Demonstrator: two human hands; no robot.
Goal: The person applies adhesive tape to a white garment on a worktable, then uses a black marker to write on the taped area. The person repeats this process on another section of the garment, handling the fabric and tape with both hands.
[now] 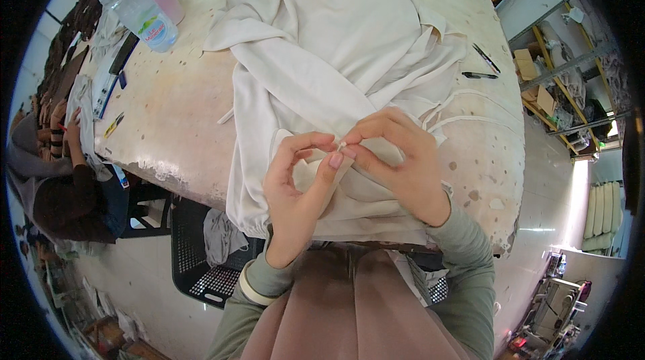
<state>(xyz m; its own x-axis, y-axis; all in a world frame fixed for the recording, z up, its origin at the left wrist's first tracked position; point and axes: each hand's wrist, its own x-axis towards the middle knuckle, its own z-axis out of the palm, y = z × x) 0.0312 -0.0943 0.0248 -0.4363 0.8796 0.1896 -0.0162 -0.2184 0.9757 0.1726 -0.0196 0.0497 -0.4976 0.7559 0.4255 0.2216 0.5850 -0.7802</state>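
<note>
Pinched a white bit point(342, 146) closely in left hand point(289, 202) and right hand point(413, 165), barely open, above the cloth point(316, 77); apparently fiddled with it, likely needing steady control next.

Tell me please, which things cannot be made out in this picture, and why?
All in the head view:
Small white piece: too small to identify, partly covered by the left hand and right hand.
Black basket: partly hidden by the table and the person's clothing.
Table: far end cut off by the upper edge.
</note>
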